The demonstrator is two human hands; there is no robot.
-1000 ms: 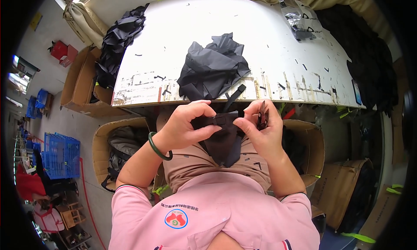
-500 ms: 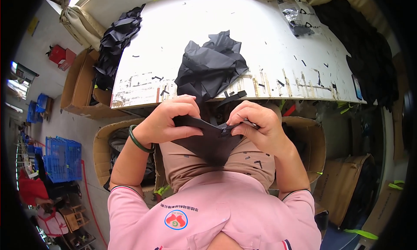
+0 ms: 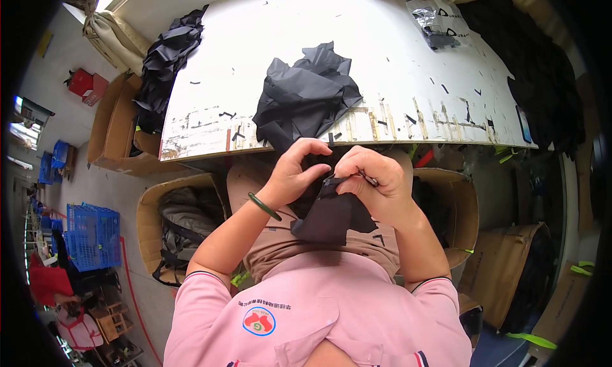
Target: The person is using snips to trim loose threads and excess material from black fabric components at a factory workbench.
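My right hand (image 3: 377,179) pinches the upper edge of a piece of black fabric (image 3: 335,219), which hangs down over my lap. A small dark metal tool (image 3: 365,177) also shows between its fingers; its kind is hard to make out. Just left of the pinch, my left hand (image 3: 298,174) is curved with thumb and fingers apart, nothing visible between them. A crumpled heap of thin black fabric (image 3: 309,96) lies on the white table (image 3: 223,55), reaching its front edge above my hands.
Dark fabric piles lie at the table's left (image 3: 169,61) and right (image 3: 542,74) ends. A clear plastic bag (image 3: 437,20) lies at the back right, with black scraps scattered about. Cardboard boxes (image 3: 150,233) stand beside my legs, and blue crates (image 3: 92,236) on the floor at left.
My left hand has let go of the black fabric and moved right, toward my right hand. The fabric now hangs from my right hand alone, and a dark strip at the table edge has gone from view.
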